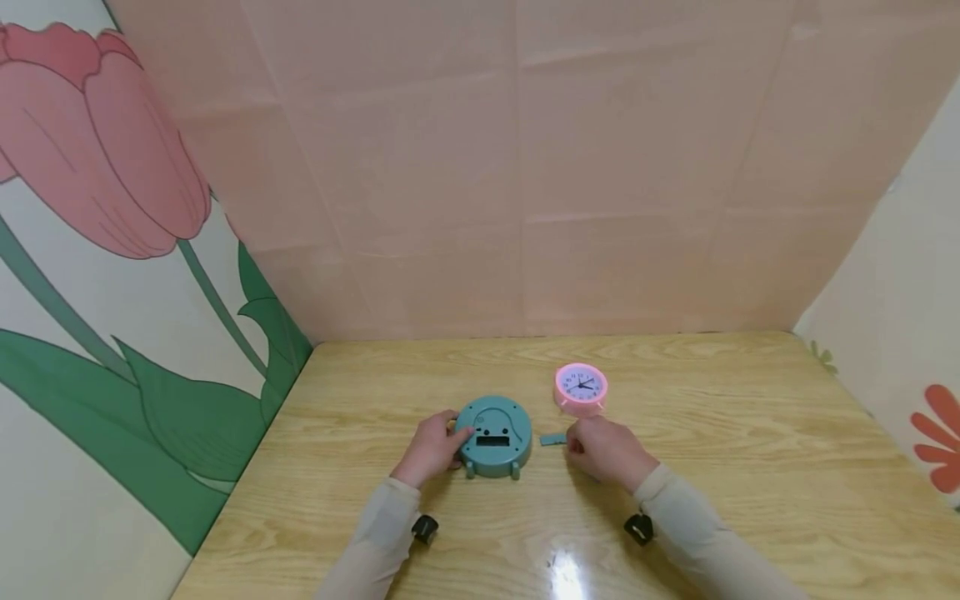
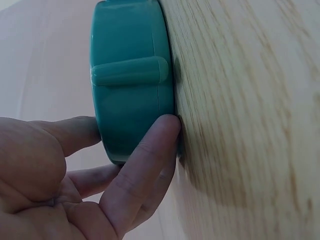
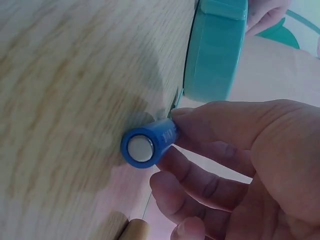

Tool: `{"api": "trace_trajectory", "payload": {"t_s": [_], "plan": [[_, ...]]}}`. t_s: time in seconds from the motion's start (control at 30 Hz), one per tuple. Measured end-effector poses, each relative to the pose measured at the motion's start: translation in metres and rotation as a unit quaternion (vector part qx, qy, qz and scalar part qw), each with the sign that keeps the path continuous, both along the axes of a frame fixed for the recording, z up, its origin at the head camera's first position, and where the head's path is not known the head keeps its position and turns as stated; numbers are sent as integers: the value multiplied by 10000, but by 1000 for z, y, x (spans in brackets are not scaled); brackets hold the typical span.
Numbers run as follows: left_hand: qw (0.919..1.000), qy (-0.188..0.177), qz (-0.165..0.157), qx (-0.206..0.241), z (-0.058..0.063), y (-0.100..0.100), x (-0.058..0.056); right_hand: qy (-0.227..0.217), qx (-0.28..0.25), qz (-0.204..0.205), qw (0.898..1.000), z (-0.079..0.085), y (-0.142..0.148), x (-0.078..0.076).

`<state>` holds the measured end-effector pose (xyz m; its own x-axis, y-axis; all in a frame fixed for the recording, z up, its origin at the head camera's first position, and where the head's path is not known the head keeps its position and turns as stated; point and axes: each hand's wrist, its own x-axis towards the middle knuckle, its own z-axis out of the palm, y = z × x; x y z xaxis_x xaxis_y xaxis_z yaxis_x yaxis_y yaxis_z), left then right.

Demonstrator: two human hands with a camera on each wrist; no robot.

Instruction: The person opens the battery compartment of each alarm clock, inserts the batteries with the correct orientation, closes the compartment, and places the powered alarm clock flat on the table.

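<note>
A round teal clock (image 1: 497,410) lies face down on the wooden table, its back up and a dark battery slot (image 1: 492,442) uncovered. My left hand (image 1: 433,447) grips its left edge, thumb on the back and fingers at the side close to the tabletop. To the right of the clock, my right hand (image 1: 609,452) pinches a blue battery (image 3: 162,137) between thumb and fingers, low over the wood with one flat end toward the wrist camera. A small teal battery cover (image 1: 552,439) lies between the clock and the right hand.
A pink alarm clock (image 1: 581,387) stands just behind the right hand, dial up and forward. Behind the table (image 1: 390,375) rises a pink-covered wall (image 1: 420,167). A rounded tan thing (image 3: 136,230) shows at the bottom of the right wrist view.
</note>
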<state>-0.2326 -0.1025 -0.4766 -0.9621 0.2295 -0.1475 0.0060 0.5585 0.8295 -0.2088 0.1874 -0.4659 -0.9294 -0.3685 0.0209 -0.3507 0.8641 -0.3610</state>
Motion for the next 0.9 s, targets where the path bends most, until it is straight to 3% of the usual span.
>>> {"api": "trace_trajectory", "payload": {"t_s": [0.13,0.4,0.63,0.9], "plan": [[10000,-13,-10,15,-1,0,0,30,38,7,10000,1,0,1],[10000,20,-30,-6,-1,-1,1,-422,115,-149,9989,4,0,1],[10000,15,4,9,-2,0,0,-363,65,-58,9993,0,0,-3],[10000,37,12,-7,-2,0,-1,-302,-501,20,9983,-2,-2,-9]]}}
